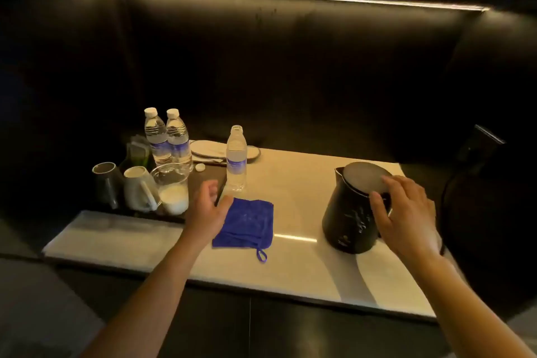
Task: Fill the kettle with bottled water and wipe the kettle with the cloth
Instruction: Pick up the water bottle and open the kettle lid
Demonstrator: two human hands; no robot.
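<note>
A black kettle (347, 212) stands on the pale counter (305, 264) at the right, its lid down. My right hand (406, 212) is wrapped around the kettle's handle side, thumb near the lid. A folded blue cloth (247, 225) lies at the middle of the counter. My left hand (207, 208) hovers open just left of the cloth, fingers apart, holding nothing. Behind the cloth stands an uncapped water bottle (236, 160), and its white cap (200, 167) lies to the left.
Two capped bottles (168, 136) stand at the back left beside two upturned mugs (122, 186) and a glass (173, 186) on a dark tray. Slippers (209, 150) lie behind. A black kettle base and cord (476, 154) sit at the far right. Dark wall behind.
</note>
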